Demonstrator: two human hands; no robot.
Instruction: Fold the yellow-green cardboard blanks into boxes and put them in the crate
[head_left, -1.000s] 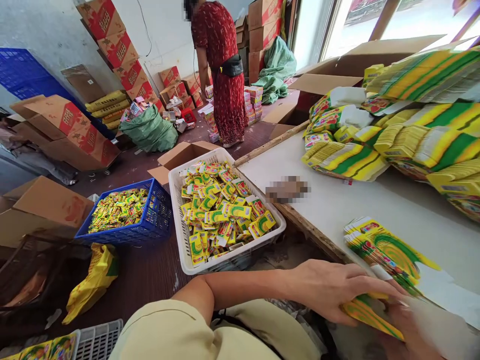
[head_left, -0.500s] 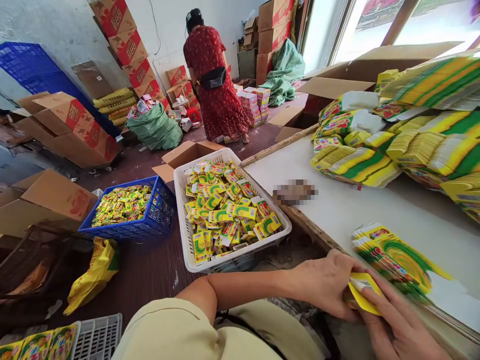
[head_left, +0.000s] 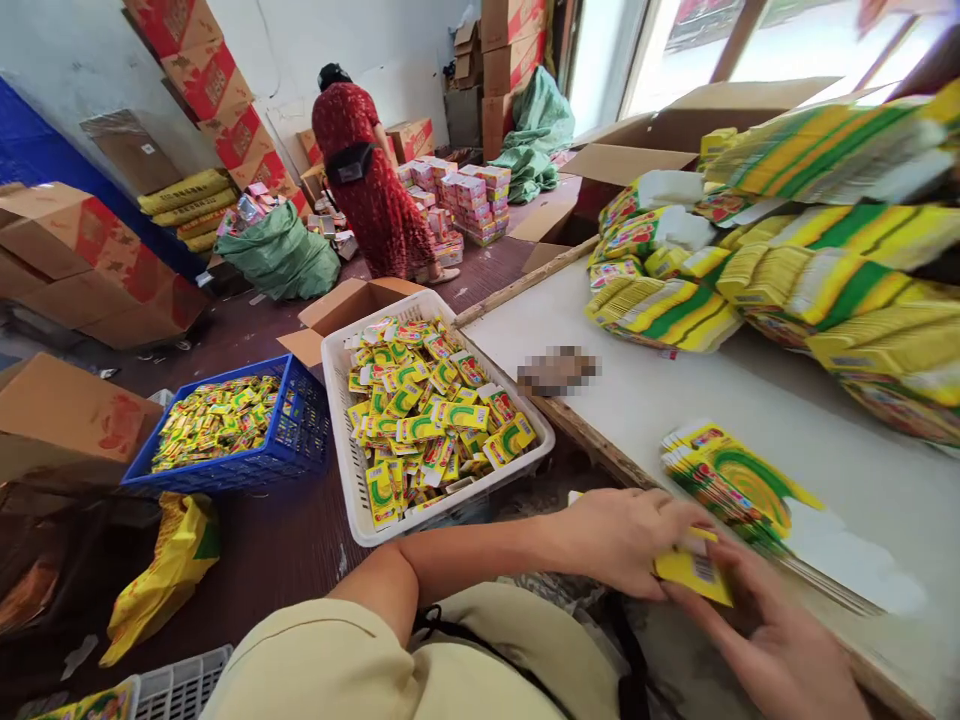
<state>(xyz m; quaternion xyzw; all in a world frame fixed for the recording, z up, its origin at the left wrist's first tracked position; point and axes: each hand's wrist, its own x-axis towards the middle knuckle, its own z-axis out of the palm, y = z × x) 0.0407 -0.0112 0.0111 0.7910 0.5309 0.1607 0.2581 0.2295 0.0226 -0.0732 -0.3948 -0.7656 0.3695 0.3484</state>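
Note:
A small yellow carton (head_left: 694,575) is between my two hands, in front of the table's near edge; a barcode shows on its face. My left hand (head_left: 626,540) grips the carton from the left, with the fingers curled around its far side. From the right, my right hand (head_left: 780,640) has its thumb and fingers against the other end. A small white flap shows past the back of my left hand, and I cannot tell what it belongs to. Just beyond my hands, a fanned stack of flat yellow-green cartons (head_left: 750,485) lies on the white table (head_left: 630,400).
A white basket (head_left: 341,440) heaped with small yellow cartons stands left of the table. Beside it is a blue crate (head_left: 300,430) of similar packs. Bundles of flat cartons (head_left: 825,290) cover the table's far side. A person in red (head_left: 367,180) bends near stacked pink boxes (head_left: 465,200).
The view has shifted, so most things sit further left. In my hands the carton has turned, bringing its barcode into sight. The person in red has bent lower toward the pink boxes.

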